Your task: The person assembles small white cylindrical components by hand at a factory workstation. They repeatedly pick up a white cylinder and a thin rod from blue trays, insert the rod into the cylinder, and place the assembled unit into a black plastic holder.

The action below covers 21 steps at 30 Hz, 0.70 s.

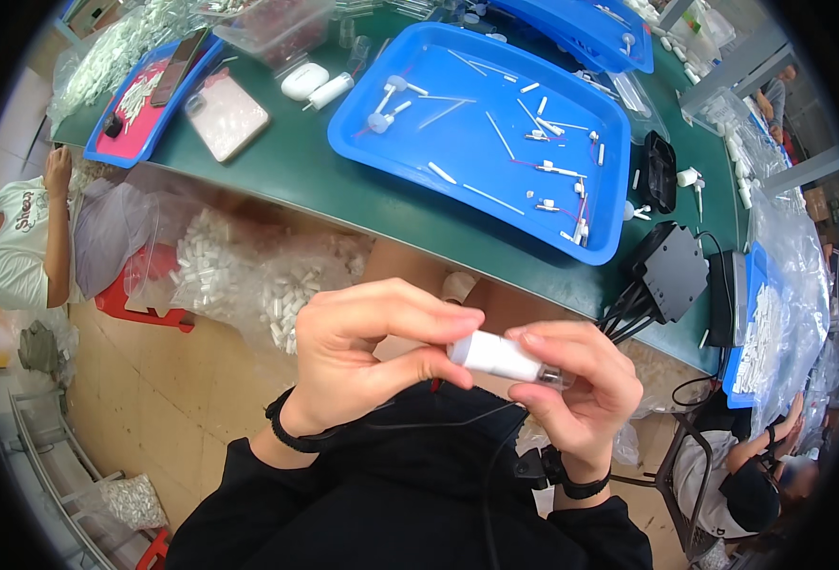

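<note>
A short white plastic cylinder with a clear tip (501,355) is held sideways between my two hands, in front of my chest. My left hand (367,347) pinches its left end between thumb and fingertips. On the other end, the thumb and fingers of my right hand (581,380) close around the clear tip, where something dark and metallic shows inside. Beyond my hands, a large blue tray (381,157) lies on the green table. Thin white sticks, small wired parts (557,169) and round-headed pieces (381,122) are scattered in it.
The green table (296,195) edge runs ahead of my hands. A black box with cables (668,274) sits at its right corner, near a black tray (659,171). Left stand a pink-topped case (226,114) and a smaller blue tray (168,114). Bags of white parts (234,266) lie below; people sit either side.
</note>
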{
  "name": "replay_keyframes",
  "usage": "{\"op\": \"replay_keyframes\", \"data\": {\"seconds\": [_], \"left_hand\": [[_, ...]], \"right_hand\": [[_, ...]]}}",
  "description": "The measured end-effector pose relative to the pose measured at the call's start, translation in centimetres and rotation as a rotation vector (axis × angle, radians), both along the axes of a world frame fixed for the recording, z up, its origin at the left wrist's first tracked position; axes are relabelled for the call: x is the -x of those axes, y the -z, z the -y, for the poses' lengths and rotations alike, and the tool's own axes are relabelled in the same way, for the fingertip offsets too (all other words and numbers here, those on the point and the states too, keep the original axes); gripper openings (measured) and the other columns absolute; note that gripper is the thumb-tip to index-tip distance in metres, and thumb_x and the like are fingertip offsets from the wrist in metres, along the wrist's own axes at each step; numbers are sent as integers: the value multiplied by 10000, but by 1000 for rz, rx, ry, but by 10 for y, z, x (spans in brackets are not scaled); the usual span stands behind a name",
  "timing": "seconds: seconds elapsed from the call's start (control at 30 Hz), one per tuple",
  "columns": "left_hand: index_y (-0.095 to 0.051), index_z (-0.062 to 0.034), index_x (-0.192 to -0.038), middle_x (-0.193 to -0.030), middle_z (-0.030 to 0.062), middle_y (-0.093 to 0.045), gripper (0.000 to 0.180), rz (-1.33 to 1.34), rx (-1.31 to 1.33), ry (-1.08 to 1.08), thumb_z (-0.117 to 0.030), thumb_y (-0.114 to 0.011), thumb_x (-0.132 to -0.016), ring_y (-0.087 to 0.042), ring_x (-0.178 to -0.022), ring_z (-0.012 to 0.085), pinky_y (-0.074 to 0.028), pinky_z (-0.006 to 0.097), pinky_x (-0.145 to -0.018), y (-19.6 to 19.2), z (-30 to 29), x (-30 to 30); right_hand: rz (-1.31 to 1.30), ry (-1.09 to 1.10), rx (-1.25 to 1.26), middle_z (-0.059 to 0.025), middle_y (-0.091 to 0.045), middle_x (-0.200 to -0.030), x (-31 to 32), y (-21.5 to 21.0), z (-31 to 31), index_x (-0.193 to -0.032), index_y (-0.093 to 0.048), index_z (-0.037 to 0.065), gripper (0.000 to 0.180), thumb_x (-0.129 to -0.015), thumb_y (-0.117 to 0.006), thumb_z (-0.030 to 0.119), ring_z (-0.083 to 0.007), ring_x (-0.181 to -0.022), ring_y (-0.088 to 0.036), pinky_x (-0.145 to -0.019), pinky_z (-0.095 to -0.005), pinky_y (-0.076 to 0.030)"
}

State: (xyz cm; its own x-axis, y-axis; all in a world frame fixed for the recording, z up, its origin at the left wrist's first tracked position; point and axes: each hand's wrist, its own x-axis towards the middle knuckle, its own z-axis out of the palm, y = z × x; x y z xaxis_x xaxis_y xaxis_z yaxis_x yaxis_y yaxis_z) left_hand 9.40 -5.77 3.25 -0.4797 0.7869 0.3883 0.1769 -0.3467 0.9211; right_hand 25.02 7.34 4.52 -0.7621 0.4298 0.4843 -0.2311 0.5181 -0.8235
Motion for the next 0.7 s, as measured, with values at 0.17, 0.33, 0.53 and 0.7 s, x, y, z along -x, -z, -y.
{"op": "replay_keyframes", "data": {"seconds": [0.17, 0.33, 0.53, 0.7], "left_hand": [[-693, 8, -876, -845, 155, -669, 307, -148, 27, 36, -4, -807, -592, -661, -703, 175, -508, 229, -568, -6, 0, -5], [-694, 6, -890, -867, 156, -667, 293, -142, 4, -5, 7, -788, -613, -664, -707, 175, -523, 229, -566, -8, 0, -10], [-688, 17, -898, -863, 166, -657, 235, -126, 13, -21, 82, -719, -674, -661, -705, 177, -542, 222, -572, -4, -2, -10], [-686, 26, -872, -890, 180, -652, 204, -132, -15, -1, 105, -698, -684, -656, -706, 188, -558, 235, -582, -4, 0, -12]], "right_hand": [[1, 45, 75, -171, -671, -900, -4, -1, 11, -919, -636, -20, 314, -653, -791, 43, -250, -803, -679, -664, -274, -533], [-98, 3, -77, -174, -669, -913, 2, 4, 7, -907, -635, -7, 282, -667, -780, 24, -242, -785, -674, -619, -255, -534], [-74, 142, -22, -179, -667, -912, 4, 6, 15, -898, -641, 3, 271, -661, -773, 0, -232, -747, -663, -608, -264, -532], [-88, 76, -119, -167, -667, -909, 3, 2, 15, -899, -647, -1, 276, -650, -768, -7, -223, -721, -655, -602, -280, -525]]}}
